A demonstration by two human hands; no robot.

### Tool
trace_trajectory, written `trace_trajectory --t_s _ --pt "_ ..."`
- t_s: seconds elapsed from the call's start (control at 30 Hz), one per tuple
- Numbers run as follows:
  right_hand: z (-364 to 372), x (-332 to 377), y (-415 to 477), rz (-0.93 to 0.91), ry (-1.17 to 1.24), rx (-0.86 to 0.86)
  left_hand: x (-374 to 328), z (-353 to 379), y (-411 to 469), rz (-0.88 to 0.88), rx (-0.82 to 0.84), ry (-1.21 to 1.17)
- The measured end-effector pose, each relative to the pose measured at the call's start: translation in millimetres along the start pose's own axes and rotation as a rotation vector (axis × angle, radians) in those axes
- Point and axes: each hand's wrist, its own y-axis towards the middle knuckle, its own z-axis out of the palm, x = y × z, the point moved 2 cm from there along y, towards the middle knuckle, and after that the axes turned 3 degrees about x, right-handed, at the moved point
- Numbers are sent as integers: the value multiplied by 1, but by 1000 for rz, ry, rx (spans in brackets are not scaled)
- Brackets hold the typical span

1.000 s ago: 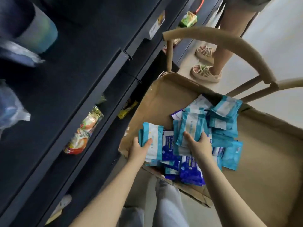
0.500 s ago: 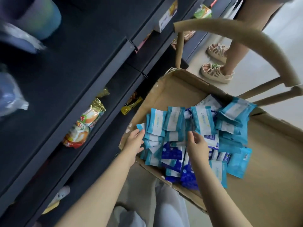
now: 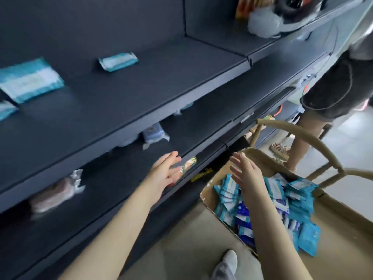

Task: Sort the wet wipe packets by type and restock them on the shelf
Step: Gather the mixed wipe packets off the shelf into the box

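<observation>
Dark blue-grey shelf (image 3: 141, 81) takes up most of the view, with several tiers running off to the upper right. Next biggest is the cardboard box (image 3: 343, 229) at lower right, with the curved backrest of a tan chair (image 3: 298, 136) arcing just behind it. A second person (image 3: 331, 91) in dark shorts and sandals stands past the chair.

The wet wipe packets (image 3: 298, 190) are heaped in the near-left end of the box. Teal-and-white ones and dark blue ones are all mixed together, so not sorted.

Now the hands, and neither has anything in it. The left hand (image 3: 165, 172) is out over the front edge of a lower tier, grip spread wide with the fingers straight. It's right in front of a colourful snack packet (image 3: 189, 164), but it's too blurry to say whether it touches it. The right hand (image 3: 248, 172) hangs above the heap in the box, grip also fully spread, fingers fanned toward the shelf.

Up on the higher tier, a big teal-and-white pack (image 3: 30, 79) lies flat at far left. A smaller teal pack (image 3: 118, 61) sits well apart from it, further back. One tier down there's a blue-and-white pack (image 3: 154, 134), plus a pinkish pack (image 3: 54, 193) off to the left, pretty smeared.
</observation>
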Motion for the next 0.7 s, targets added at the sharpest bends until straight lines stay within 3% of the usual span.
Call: trace_trajectory --t_s 0.17,0.3,0.5,0.7 --pt "96 64 -66 -201 -6 140 -74 -85 -91 263 35 66" --pt "166 104 -97 -313 -39 237 -117 -162 -137 392 -118 107" --pt "267 131 -111 -369 -109 417 -140 -268 -173 444 -384 34" --pt "358 136 -82 -400 -206 546 -139 -342 -155 431 -576 1"
